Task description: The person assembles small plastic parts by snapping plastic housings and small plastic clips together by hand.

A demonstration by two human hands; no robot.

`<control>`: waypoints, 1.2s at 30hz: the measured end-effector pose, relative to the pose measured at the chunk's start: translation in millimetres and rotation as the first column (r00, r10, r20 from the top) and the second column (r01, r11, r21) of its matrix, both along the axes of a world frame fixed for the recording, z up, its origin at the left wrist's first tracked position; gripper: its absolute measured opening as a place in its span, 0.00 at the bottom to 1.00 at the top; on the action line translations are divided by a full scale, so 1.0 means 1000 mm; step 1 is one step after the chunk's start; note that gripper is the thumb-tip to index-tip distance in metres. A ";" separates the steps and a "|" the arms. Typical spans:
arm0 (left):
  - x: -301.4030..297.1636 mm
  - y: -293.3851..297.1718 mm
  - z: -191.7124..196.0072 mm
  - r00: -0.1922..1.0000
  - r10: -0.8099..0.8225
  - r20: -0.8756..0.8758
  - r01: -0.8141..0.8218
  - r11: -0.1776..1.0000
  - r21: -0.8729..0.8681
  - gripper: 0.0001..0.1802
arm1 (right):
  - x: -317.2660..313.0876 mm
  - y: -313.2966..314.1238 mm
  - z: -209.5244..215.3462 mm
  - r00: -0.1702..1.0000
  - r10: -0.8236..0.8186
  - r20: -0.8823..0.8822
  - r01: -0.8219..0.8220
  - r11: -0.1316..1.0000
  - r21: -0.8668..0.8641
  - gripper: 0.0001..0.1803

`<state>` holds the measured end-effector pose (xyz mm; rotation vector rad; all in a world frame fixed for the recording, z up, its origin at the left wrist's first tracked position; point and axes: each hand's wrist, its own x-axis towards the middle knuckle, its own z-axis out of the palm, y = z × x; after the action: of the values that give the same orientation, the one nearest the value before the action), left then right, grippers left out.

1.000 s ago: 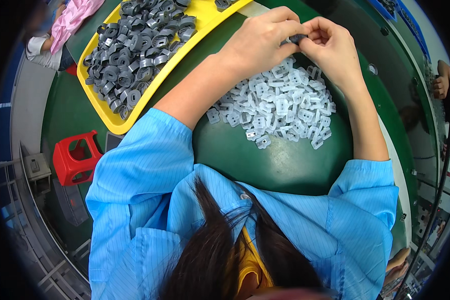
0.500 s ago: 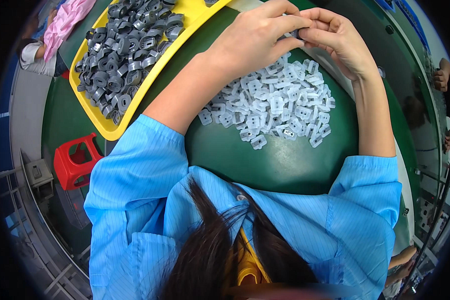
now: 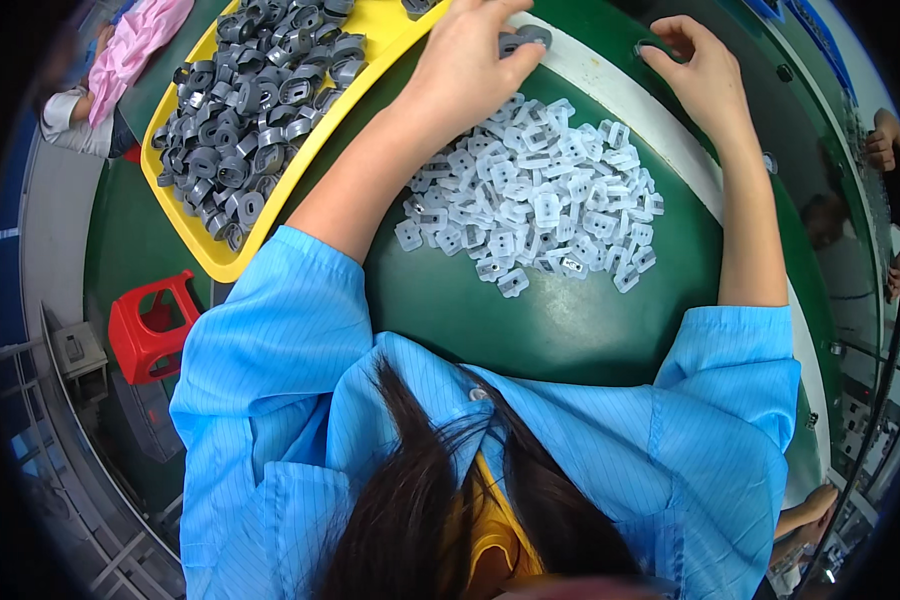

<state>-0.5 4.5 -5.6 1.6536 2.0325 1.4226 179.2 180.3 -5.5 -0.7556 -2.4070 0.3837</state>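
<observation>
At the top of the head view, my left hand (image 3: 467, 62) holds a grey plastic ring-shaped part (image 3: 526, 39) between thumb and fingers; whether it is one piece or two, I cannot tell. My right hand (image 3: 703, 80) is to the right of it, above the dark green surface beyond the white strip. Its thumb and fingers are apart and curved. By the thumb tip is a small dark round thing (image 3: 642, 47), too small to make out. Between my forearms lies a heap of translucent white plastic pieces (image 3: 545, 200) on the green table (image 3: 570, 335).
A yellow tray (image 3: 226, 262) full of grey ring-shaped parts (image 3: 232, 165) stands left of my left forearm. The curved white strip (image 3: 660, 135) crosses the table on the right. A red stool (image 3: 150, 325) stands at left. Other people's hands (image 3: 882, 145) show at the right edge.
My hands were together at the top and have moved apart. The left went left with a grey part in it; the right moved right and its fingers spread.
</observation>
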 end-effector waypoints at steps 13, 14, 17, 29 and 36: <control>0.007 -0.001 0.002 0.850 -0.188 0.493 0.217 0.976 -0.003 0.12 | 0.009 -0.053 0.034 0.861 0.459 0.218 -0.299 0.805 -0.512 0.12; 0.007 0.000 -0.002 0.795 -0.235 0.559 0.265 0.964 0.028 0.12 | 0.008 -0.052 0.032 0.867 0.441 0.232 -0.268 0.805 -0.529 0.12; -0.001 0.003 -0.011 0.763 -0.245 0.599 0.306 0.952 0.000 0.11 | 0.007 -0.046 0.030 0.888 0.403 0.220 -0.224 0.798 -0.559 0.12; 0.009 -0.005 0.012 0.951 -0.051 0.303 0.087 0.991 -0.105 0.19 | -0.013 -0.047 0.012 0.924 0.152 -0.350 -0.375 0.534 -0.758 0.11; -0.010 0.000 0.000 0.329 -0.233 0.915 0.259 0.954 0.150 0.11 | -0.014 -0.057 0.016 0.859 0.304 -0.413 -0.513 0.521 -0.682 0.10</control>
<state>-10.7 4.6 -6.0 0.6858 1.0322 1.6209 165.0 123.0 10.6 -0.3856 -2.0882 1.7117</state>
